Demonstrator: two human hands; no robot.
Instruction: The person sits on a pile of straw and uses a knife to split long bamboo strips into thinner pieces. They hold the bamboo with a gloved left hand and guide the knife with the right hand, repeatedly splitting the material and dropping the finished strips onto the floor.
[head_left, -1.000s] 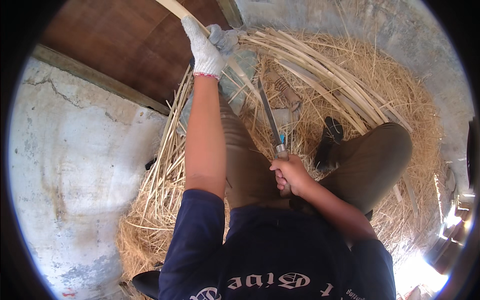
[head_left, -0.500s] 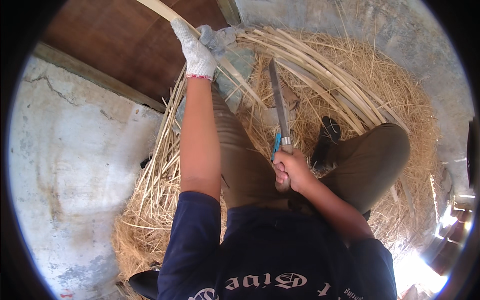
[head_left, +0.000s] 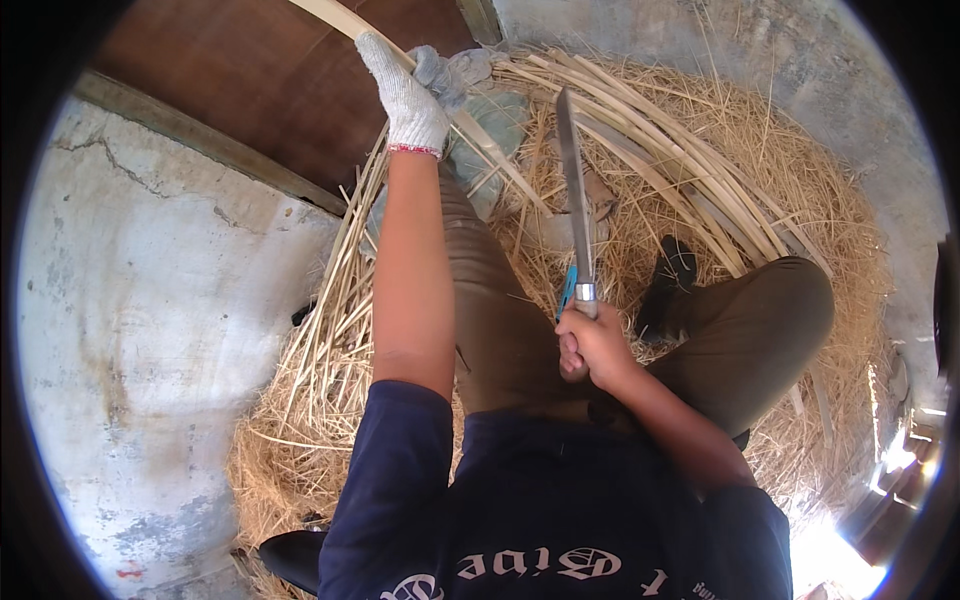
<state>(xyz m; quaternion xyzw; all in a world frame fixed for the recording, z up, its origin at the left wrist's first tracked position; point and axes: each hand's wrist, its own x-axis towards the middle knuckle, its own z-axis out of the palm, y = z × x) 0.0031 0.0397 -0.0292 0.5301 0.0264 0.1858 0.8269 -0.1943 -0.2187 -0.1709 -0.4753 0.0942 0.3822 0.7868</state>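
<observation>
Left hand (head_left: 410,108): in white knit glove, red-trimmed cuff; grasping pale flat wooden strip (head_left: 498,157).
Strip: slanting past the glove; near end above straw-littered floor (head_left: 825,235), left of blade, apart.
Right hand (head_left: 597,348): bare, clenched round handle of long straight steel-bladed knife (head_left: 577,200), blade pointing away from body.
Bundle: long pale curved strips (head_left: 690,155), toward floor's far edge.
Sticks: thin straw-coloured lengths (head_left: 322,318), along floor's left edge.
</observation>
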